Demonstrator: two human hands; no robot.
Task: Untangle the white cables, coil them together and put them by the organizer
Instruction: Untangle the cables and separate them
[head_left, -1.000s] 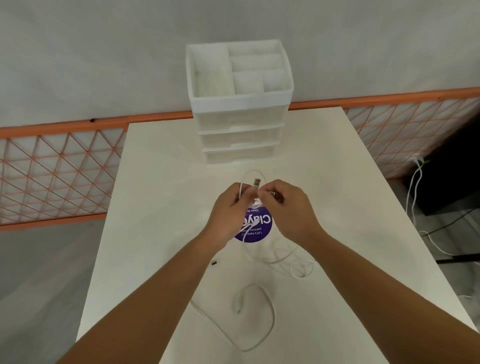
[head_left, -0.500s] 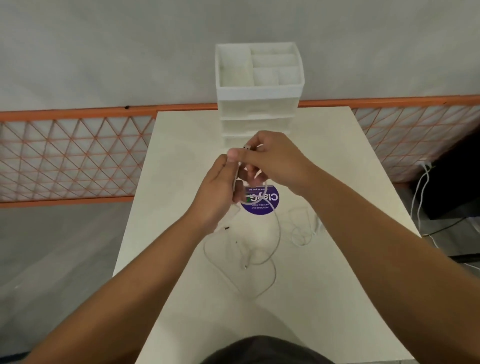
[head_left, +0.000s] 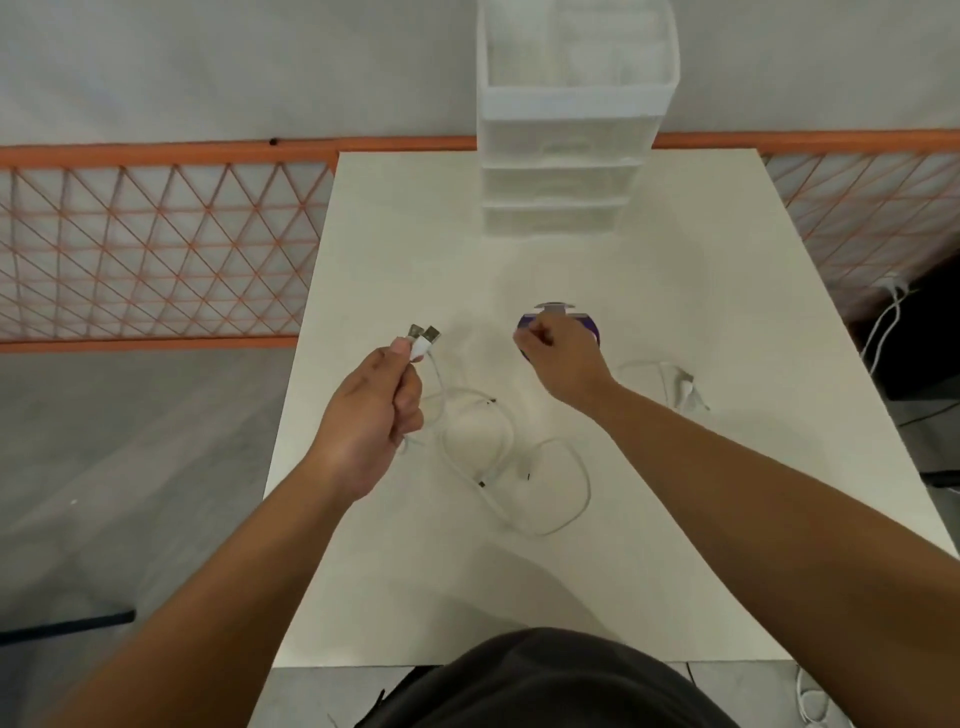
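Observation:
My left hand (head_left: 371, 415) is closed around two white cables (head_left: 498, 467), with their two USB plugs (head_left: 425, 335) sticking out side by side above the thumb. The cables trail down from the fist and lie in loose loops on the white table (head_left: 675, 291) between my forearms. My right hand (head_left: 558, 356) hovers to the right with fingers curled, over a purple round sticker (head_left: 592, 327); I see nothing held in it. The white drawer organizer (head_left: 563, 130) stands at the table's far edge, well beyond both hands.
Another small white cable (head_left: 675, 382) lies right of my right wrist. An orange mesh fence (head_left: 156, 244) runs behind the table. More cables (head_left: 883, 322) hang off to the right, past the table edge. My dark clothing (head_left: 545, 680) fills the bottom.
My hands have parted. The left hand moved left and down with both USB plug ends; the right hand let go and moved right over the sticker. The camera tilted down.

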